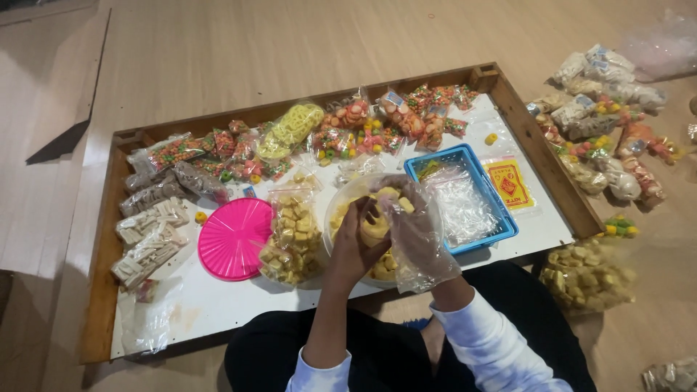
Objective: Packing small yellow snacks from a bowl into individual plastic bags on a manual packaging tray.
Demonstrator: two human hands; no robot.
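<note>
Holding small clear bag [425, 250] in gloved right hand [414, 221], we pinch yellow snack pieces [375, 229] with bare left hand [356, 239] over clear tub [341, 203]; bag mouth just right of left fingers.

lid [234, 239]: hot pink, ribbed | basket [501, 218]: blue | snacks [292, 239]: yellow (pale, cube-shaped) | tray [534, 156]: brown rim

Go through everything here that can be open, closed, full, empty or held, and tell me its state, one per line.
Round clear plastic tub: open, holds yellow snacks.
Pink round lid: off, flat on the tray.
Blue plastic basket: holds empty clear bags.
Clear plastic bag: held open over right hand.
Left hand: bare, gripping the bag's edge.
</note>
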